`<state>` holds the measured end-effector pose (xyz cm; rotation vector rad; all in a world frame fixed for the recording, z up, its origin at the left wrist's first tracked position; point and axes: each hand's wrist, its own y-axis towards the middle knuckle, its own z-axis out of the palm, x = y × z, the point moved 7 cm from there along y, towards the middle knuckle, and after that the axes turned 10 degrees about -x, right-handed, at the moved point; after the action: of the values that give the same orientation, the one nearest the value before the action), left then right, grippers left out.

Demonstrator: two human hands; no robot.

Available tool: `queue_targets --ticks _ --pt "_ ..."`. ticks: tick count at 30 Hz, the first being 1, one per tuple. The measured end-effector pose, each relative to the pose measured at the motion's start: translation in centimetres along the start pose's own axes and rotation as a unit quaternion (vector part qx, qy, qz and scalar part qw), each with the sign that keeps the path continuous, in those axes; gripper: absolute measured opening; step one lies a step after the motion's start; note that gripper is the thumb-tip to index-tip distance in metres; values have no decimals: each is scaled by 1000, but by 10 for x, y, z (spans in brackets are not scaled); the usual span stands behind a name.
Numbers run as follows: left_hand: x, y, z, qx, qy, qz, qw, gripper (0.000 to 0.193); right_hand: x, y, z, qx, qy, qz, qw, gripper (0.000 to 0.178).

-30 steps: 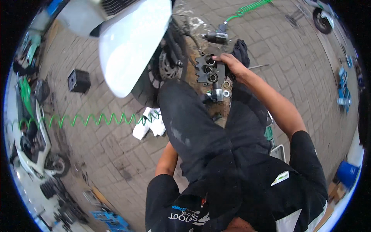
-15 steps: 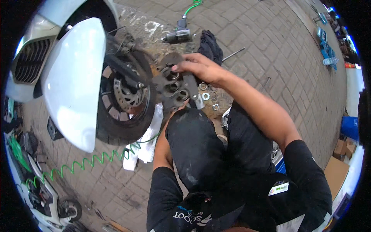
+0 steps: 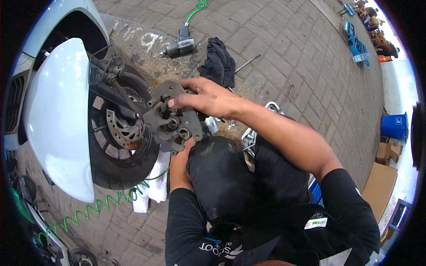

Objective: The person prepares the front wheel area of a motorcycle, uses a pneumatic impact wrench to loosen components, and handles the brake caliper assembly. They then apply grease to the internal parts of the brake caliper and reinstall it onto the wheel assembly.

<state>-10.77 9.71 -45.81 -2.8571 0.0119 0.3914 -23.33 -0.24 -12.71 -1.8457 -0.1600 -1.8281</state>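
Note:
A dark grey metal casting (image 3: 156,122) with round bores and small rings set in them is held above my knee, tilted. My right hand (image 3: 202,99) grips its far right side, thumb pressed at the upper bore and fingers behind. My left hand (image 3: 190,144) reaches the casting's near lower edge; its fingers are hidden behind the part. Just left of the casting stands the wheel (image 3: 124,175) with a perforated brake disc (image 3: 120,129). Beyond my right forearm, a small metal ring (image 3: 232,127) lies on the ground beside a shiny metal piece (image 3: 211,126).
A large white panel (image 3: 57,119) covers the wheel's left side. Ahead lie an impact wrench (image 3: 181,47) on a green hose, a black cloth (image 3: 218,63) and a metal rod (image 3: 248,63). White cloth (image 3: 157,177) and a coiled green hose (image 3: 104,202) are near left; a blue bin (image 3: 394,127) stands far right.
The casting has moved left and slightly nearer the wheel in the view, with my right hand still on it. My view has shifted right, and my right forearm covers more of the loose rings.

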Motion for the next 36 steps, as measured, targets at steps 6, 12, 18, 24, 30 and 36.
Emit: queue_targets --ticks 6,12,18,24,30,36 --pt "-46 -25 6 -26 -50 32 998 72 0 13 -8 7 -25 8 1000 41" --pt "-35 -34 20 -43 61 1 997 96 2 28 -17 12 8 -27 1000 37" --pt "-46 -31 -16 -36 -57 -6 998 34 -3 29 -19 -14 -18 -42 999 38" --pt "-29 -84 -44 -181 -235 20 955 30 -22 29 -37 -78 65 31 994 32" --pt "-13 -225 -143 -146 -157 -77 974 38 -21 27 -45 -31 60 28 997 30" --pt "15 -337 -179 -227 -146 -255 928 47 -39 23 -39 -11 136 126 983 31"
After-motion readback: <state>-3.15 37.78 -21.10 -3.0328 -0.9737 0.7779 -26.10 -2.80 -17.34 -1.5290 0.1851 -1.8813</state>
